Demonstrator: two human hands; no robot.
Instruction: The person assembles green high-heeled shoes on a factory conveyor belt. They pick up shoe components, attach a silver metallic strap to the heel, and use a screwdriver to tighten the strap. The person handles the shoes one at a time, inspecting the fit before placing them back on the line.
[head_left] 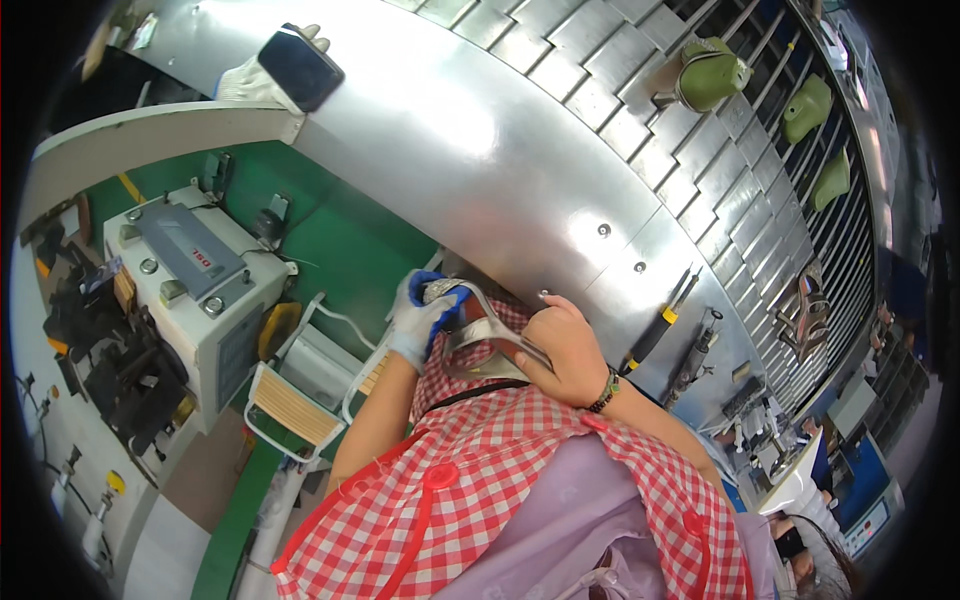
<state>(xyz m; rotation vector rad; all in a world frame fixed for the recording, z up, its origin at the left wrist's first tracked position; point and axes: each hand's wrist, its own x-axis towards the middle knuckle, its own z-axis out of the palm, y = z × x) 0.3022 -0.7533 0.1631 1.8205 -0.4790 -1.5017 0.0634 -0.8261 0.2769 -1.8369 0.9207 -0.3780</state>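
Carefully, a worker in one red-and-white checked apron (470,520) held one strappy sandal (484,330) between two hands, just in front of the apron and near the edge of a metal bench (520,180). A second sandal (805,312) lay at far right, near three green shoe forms (712,82). Two slim hand tools (648,340), one of them yellow and black, sat by the right forearm; one phone (302,68) rested on one white work glove (245,85) at upper left.

The left hand (417,318), in a blue-and-white glove, was curled around one end of the sandal. The bare right hand (566,345), a beaded bracelet (604,391) at its wrist, pinched a strap between thumb and bent fingers, its forefinger raised. Both forearms reached up from below.

The bench was smooth and shiny, bordered by overlapping metal plates (625,130) and, beyond, dark rows of bars. To the left stood a white machine (185,305) and a wood-slatted seat (295,408) beside a green surface (345,210). Another person (820,560) showed at lower right.
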